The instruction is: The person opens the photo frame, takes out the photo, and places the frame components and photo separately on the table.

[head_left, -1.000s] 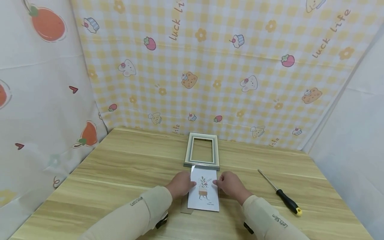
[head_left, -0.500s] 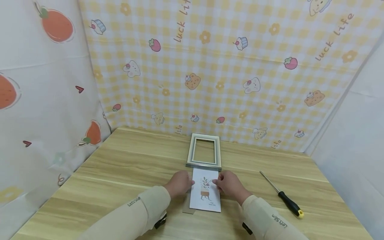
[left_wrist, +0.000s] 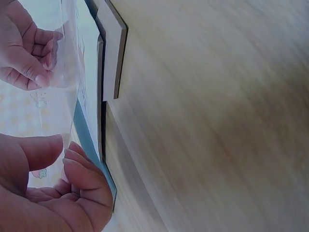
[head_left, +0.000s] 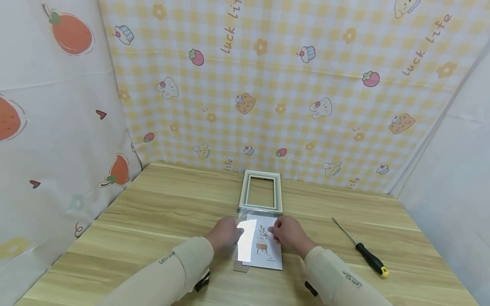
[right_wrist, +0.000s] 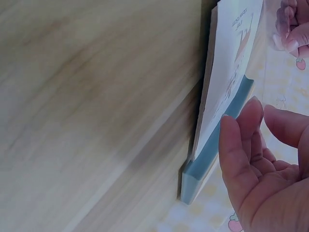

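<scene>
My left hand (head_left: 223, 233) pinches the left edge of a clear plastic sheet (head_left: 246, 240), which shines with glare in the head view. My right hand (head_left: 289, 233) has thumb and fingertips together at the sheet's right edge. Beneath the tilted sheet lies a white print of a potted plant (head_left: 269, 255), resting on a thin board. In the left wrist view a grey-brown piece (left_wrist: 113, 53) juts out from beside the print. Just beyond the hands lies a silvery picture frame (head_left: 278, 193) with an open middle; its teal-looking side (right_wrist: 195, 179) shows in the right wrist view.
A screwdriver (head_left: 369, 257) with a black and yellow handle lies to the right on the wood-grain table (head_left: 172, 204). Behind the table hangs a yellow checked cloth (head_left: 214, 85), with pale cloths at both sides.
The clear sheet has come up off the print and shifted left, now catching a bright glare. Both hands have moved slightly left with it. Frame and screwdriver stay where they were.
</scene>
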The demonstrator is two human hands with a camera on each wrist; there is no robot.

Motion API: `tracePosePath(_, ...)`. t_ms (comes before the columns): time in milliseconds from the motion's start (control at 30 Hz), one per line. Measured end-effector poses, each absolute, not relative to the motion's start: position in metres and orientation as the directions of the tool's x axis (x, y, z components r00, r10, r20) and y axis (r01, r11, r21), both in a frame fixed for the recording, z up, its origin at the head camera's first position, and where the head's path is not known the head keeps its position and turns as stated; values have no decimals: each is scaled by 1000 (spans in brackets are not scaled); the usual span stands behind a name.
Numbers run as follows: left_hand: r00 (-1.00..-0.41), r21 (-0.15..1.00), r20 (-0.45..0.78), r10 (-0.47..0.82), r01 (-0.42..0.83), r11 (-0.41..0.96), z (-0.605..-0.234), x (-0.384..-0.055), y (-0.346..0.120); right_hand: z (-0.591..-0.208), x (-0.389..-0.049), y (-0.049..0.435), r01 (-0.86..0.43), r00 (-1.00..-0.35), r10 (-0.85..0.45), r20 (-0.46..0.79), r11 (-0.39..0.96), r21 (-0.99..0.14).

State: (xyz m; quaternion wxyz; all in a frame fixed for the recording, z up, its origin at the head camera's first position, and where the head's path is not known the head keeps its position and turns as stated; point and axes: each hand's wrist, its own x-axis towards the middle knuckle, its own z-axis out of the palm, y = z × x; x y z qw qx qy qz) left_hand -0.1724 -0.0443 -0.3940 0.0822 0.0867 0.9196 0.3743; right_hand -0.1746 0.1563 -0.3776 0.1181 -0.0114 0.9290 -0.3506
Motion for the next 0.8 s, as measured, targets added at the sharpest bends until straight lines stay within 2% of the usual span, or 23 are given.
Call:
tracePosePath(367,-976,734,-140,169,12,679,-389,-169,-52,-381,-180,147,23,-972,-137,-192,754,-657)
tracePosePath(800,-980,673,-114,161,43,738,-387,-170,-72,-381,-182,127,-33,-968,-184,-173,772,-635)
